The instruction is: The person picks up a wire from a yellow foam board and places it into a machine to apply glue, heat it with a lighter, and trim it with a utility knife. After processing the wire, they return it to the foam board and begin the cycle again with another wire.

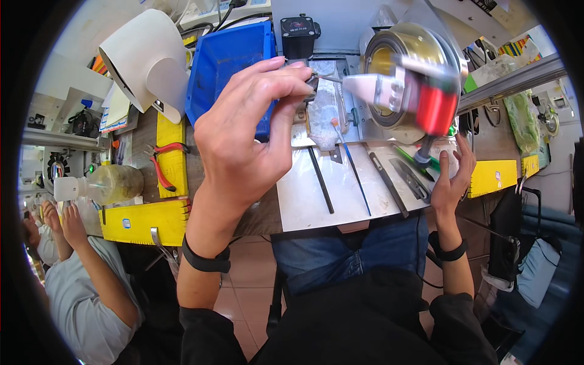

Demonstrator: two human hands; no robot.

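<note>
My left hand (246,128) is raised over the workbench, thumb and fingertips pinched around the end of a thin metal rod (328,78). The rod runs right into a pale tapered jaw or nozzle of a red and white tool (435,109), smeared by motion. I cannot tell the tool's kind. Below its red part, a dark stem ends in a grey round foot. Just under the tool is my right hand (453,176), thumb and fingers apart; it looks sharp while the tool is blurred. A white sheet (292,201) carries a dark rod (321,179), a thin blue brush (353,167) and a craft knife (386,179).
A blue bin (210,67), a white curved shade (143,55) and red-handled pliers (161,164) lie left. Behind stands a black box (298,36); a large tape roll (407,67) sits behind the tool. A jar (115,184) and another person's hands (64,225) are far left.
</note>
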